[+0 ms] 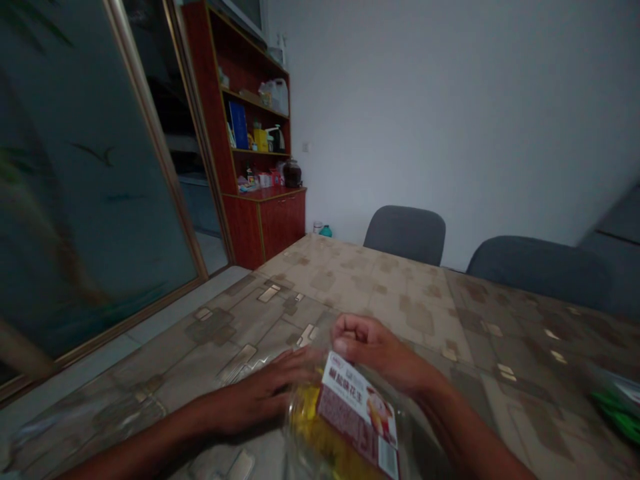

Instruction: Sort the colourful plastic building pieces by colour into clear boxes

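A clear plastic container (pixel 345 423) with a white and dark-red label and yellow packaging inside stands on the table near me, tilted in view. The label carries Chinese print and a picture of peanuts. My left hand (pixel 280 383) lies against its left side, fingers stretched out and slightly blurred, their tips near the far edge. At its far right edge is my right hand (pixel 367 343), fingers curled and thumb pressed in. What sits between those fingers, if anything, is hidden. Clear ridged plastic (pixel 247 367) shows just beyond my left hand.
The patterned tablecloth (pixel 380 280) covers a long table. Crumpled clear plastic (pixel 100 420) lies at the left. A green packet (pixel 617 403) rests at the right edge. Two grey chairs (pixel 407 233) stand on the far side. Behind are a red-brown cabinet (pixel 283 217) and a glass sliding door (pixel 90 200).
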Demonstrator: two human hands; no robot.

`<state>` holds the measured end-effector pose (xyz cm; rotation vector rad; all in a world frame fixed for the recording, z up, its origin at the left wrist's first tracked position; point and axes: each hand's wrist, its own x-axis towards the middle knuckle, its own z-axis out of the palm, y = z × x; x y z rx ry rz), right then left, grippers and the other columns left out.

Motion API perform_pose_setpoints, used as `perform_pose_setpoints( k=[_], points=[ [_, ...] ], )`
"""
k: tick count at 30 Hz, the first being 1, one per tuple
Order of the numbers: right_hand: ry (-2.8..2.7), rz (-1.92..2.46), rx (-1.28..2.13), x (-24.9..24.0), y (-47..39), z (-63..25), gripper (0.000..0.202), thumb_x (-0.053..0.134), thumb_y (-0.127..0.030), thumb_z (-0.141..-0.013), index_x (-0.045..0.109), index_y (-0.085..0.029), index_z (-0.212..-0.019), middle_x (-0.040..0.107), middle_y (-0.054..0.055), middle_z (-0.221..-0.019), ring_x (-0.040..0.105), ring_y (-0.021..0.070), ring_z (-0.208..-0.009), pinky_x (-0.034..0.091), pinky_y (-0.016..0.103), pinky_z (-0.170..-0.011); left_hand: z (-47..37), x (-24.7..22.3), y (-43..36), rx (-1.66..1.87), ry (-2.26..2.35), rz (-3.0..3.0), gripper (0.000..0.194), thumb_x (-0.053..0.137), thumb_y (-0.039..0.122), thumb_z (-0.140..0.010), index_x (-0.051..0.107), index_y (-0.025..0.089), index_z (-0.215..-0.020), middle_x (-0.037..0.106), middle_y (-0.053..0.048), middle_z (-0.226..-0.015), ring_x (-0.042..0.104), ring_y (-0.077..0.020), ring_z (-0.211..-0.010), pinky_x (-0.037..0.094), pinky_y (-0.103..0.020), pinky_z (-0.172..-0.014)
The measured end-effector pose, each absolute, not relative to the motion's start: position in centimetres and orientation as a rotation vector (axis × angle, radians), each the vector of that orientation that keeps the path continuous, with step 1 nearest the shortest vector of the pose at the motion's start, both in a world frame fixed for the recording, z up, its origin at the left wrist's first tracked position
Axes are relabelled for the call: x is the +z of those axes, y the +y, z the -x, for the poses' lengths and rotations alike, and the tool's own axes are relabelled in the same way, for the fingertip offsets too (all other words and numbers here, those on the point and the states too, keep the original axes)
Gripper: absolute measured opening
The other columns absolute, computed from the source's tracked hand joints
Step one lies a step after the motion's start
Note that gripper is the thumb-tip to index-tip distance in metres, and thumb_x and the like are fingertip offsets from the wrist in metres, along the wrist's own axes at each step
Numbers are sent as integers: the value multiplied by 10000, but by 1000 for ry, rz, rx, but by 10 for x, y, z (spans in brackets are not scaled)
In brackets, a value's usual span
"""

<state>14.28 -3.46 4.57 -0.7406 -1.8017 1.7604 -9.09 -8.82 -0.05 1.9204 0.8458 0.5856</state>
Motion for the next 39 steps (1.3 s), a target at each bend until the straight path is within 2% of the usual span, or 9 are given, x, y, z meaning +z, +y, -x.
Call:
perform_pose_setpoints(
  k=[2,5,10,18,23,27,30,32,39],
  points=[
    [-1708,714,1740,57,-32,-147,455,732,-590,-712,509,-204,-804,508,-69,-649,433,82,-550,350,202,-533,87,3,-92,652,842,-1996,418,537,446,-955,601,321,-1349,484,-41,-1488,341,-310,-1416,211,-464,-1177],
    [-1701,767,1633,59,-27,-161,416,727,-559,-750,551,-186,-806,533,-59,-667,458,91,-583,375,217,-580,86,-2,-96,715,886,-2036,420,567,382,-951,585,317,-1365,486,-58,-1488,398,-316,-1387,290,-453,-1148],
    [-1626,933,1500,41,-30,-205,339,686,-518,-815,598,-193,-853,560,-46,-710,508,113,-626,409,231,-602,92,-22,-97,638,1000,-2004,377,550,378,-960,613,320,-1327,377,-42,-1561,341,-298,-1425,261,-457,-1159],
    [-1216,1419,1138,35,-54,-293,400,730,-548,-725,660,-218,-942,710,48,-844,662,217,-731,543,325,-657,74,-28,-86,905,1091,-1876,334,551,326,-925,669,251,-1229,562,-90,-1406,488,-288,-1305,344,-421,-1103],
    [-1369,1601,536,45,-81,-320,396,653,-575,-713,673,-229,-904,741,90,-876,690,272,-753,549,348,-606,64,-32,-74,968,1113,-1910,293,556,259,-869,724,207,-1104,637,-105,-1293,533,-299,-1230,361,-406,-1070],
    [-1702,1466,-146,41,-97,-320,236,572,-442,-828,650,-247,-936,711,58,-793,639,215,-613,488,311,-533,58,-30,-73,1007,1257,-1838,334,589,235,-796,721,206,-1102,711,-77,-1019,619,-252,-885,471,-331,-828],
    [-2033,1191,-405,25,-103,-313,133,533,-257,-889,624,-259,-985,718,34,-840,666,198,-711,508,312,-687,55,-25,-76,1023,1325,-1805,375,585,224,-764,718,197,-1114,669,-39,-817,565,-208,-704,452,-283,-694],
    [-2168,1124,-469,11,-107,-308,189,505,-174,-896,610,-268,-1023,725,23,-878,678,196,-790,495,313,-769,55,-23,-77,1027,1315,-1817,374,579,214,-752,722,199,-1098,660,-35,-814,556,-205,-704,442,-275,-681],
    [-2353,1222,-309,-27,-125,-288,298,459,-73,-852,601,-275,-1020,699,21,-886,650,195,-779,490,296,-687,52,-23,-73,1057,1331,-1831,406,537,161,-699,741,193,-1049,688,-54,-894,551,-207,-704,428,-279,-664]
  ],
)
